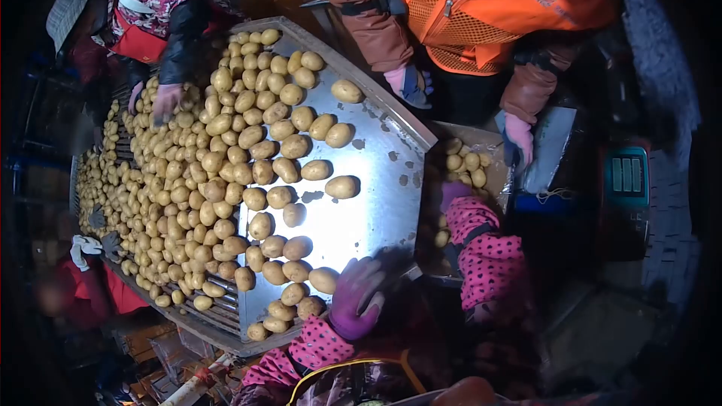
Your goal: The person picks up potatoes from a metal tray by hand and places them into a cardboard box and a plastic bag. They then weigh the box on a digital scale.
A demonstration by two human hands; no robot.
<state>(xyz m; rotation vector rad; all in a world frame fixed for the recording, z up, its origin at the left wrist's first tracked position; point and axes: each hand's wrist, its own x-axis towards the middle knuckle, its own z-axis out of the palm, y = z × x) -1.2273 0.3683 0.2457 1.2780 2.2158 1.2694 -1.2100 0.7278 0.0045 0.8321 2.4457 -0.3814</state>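
My left hand [356,299], in a purple glove with paler fingertips, lies at the near edge of the metal sorting table [380,203]. Its fingers are stretched out, and a potato [323,280] is close beside them. My right hand [454,194], also in a purple glove, reaches over a cardboard box [502,192] at the table's right end. Several potatoes [470,162] lie in that box. The fingers of my right hand are hidden, so I cannot see whether they grip anything. Both sleeves are pink with black dots.
Heaped potatoes [188,173] cover the slatted left part. Opposite me, a person in an orange vest [466,11] holds gloved hands near the box. Another person's gloved hand [167,101] is among the potatoes; white gloves [85,249] show at left. A scale-like device [626,180] stands right.
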